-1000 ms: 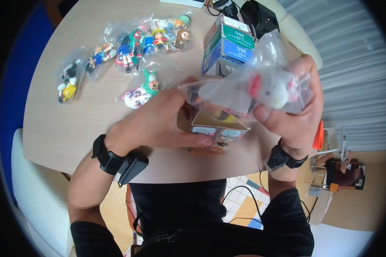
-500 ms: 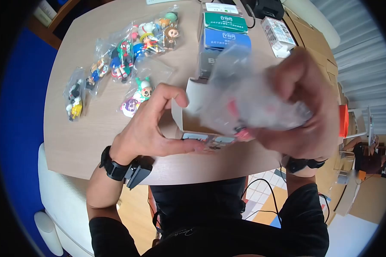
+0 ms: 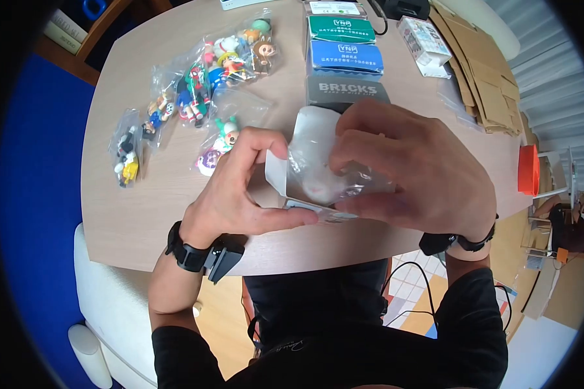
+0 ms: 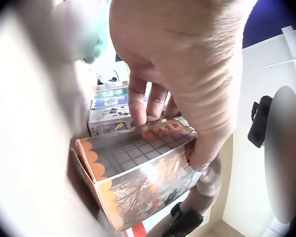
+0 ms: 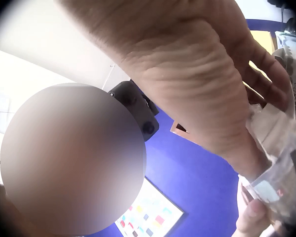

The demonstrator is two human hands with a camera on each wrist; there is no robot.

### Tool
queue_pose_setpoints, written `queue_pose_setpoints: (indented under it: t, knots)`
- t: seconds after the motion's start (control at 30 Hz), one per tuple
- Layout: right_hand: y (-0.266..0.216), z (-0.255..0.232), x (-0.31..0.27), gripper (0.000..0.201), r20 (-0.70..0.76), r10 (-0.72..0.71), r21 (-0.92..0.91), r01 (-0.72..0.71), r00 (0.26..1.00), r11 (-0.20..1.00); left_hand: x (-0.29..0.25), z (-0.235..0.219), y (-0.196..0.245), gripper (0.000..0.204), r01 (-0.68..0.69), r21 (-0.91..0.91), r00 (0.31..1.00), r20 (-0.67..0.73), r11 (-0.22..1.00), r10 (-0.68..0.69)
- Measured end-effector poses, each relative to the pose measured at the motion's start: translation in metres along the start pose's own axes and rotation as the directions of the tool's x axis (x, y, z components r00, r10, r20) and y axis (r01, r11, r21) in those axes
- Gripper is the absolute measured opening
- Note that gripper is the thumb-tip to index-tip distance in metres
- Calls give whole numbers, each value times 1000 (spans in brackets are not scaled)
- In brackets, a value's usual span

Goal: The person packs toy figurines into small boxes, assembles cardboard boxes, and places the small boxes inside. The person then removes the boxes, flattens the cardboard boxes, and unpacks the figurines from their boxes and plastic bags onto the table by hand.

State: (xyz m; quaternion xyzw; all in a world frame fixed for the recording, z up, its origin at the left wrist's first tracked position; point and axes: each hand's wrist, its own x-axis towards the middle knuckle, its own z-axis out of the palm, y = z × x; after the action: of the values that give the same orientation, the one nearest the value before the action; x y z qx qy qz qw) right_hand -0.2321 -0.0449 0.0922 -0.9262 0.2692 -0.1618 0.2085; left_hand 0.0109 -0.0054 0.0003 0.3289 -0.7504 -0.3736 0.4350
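Observation:
My left hand (image 3: 233, 201) grips a small printed cardboard box (image 4: 138, 173) by its sides, thumb along the near side and fingers at the far left. The box's white top flap (image 3: 276, 174) stands up at its open mouth. Over that mouth, my right hand (image 3: 418, 172) holds a clear plastic bag with a white figure (image 3: 318, 181) in it, fingers curled down on the bag. The bag's lower part sits inside the box mouth, and the right hand covers much of it. In the left wrist view the box shows orange scalloped trim and a grid pattern.
Several bagged toy figures (image 3: 194, 91) lie at the table's left and middle, one bag (image 3: 224, 136) close behind my left hand. A row of boxes, including a grey BRICKS box (image 3: 347, 89), stands behind. Flattened cardboard (image 3: 480, 71) and a white box (image 3: 425, 42) lie back right.
My right hand has brought the bagged figure down from above the box's right side into its mouth. My left hand has opened around the box and keeps its grip; the view has shifted.

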Motion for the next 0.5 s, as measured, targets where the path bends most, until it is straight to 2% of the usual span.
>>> queue_pose_setpoints:
  t: [0.07,0.13,0.27,0.33,0.37,0.43,0.47,0.5]
  knots:
    - [5,-2,0,39,36,-47,-16,48,998,999,2,2,-1,70,-28,-20,1000,-5,999,28]
    - [7,-2,0,36,89,-94,53,90,992,995,2,2,-1,71,-27,-36,1000,-5,999,27]
    - [0,5,1,24,-7,-22,169,23,1000,985,0,4,-7,73,-22,-93,1000,-2,995,22]
    - [1,11,0,19,25,-25,36,24,999,999,0,5,-8,75,-22,-170,999,-30,985,17]
    - [1,12,-1,19,17,-23,38,22,1000,999,1,5,-9,75,-21,-167,1000,-22,986,18]
    - [2,12,1,17,47,-103,-43,105,994,993,5,6,-10,79,-38,-198,998,-56,980,28]
    - [4,13,1,17,40,-100,-42,102,994,994,4,7,-10,79,-37,-196,998,-48,980,28]
    - [7,15,2,16,-16,-180,-60,178,984,982,4,9,-9,82,-46,-205,997,-66,978,33]
